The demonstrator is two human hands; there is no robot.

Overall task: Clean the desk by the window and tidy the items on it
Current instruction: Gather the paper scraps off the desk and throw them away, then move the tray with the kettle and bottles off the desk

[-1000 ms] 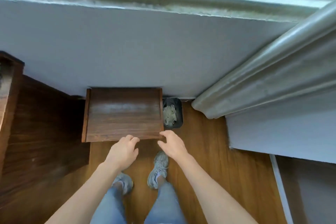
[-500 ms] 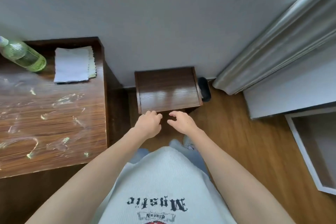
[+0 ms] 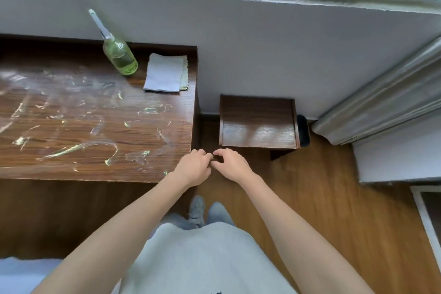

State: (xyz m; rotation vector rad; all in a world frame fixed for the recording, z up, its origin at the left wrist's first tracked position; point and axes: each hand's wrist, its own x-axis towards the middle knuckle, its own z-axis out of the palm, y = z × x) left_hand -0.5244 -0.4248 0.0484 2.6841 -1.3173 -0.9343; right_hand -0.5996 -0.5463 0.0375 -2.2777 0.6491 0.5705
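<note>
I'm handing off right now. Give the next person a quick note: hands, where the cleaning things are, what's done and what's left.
Left hand: fingers loosely curled, holding nothing, at the desk's right front corner.
Right hand: the same, empty, beside the left hand over the floor.
Spray bottle: upright at the back of the desk, near the wall.
Folded cloth: lying flat just right of the bottle, untouched.
Stool: on the floor right of the desk, against the wall, with a dark bin on its right.
Done: the stool is out of the way.
Left: the desktop is streaked with smears; wipe it with the cloth, then tidy the bottle and cloth.
</note>
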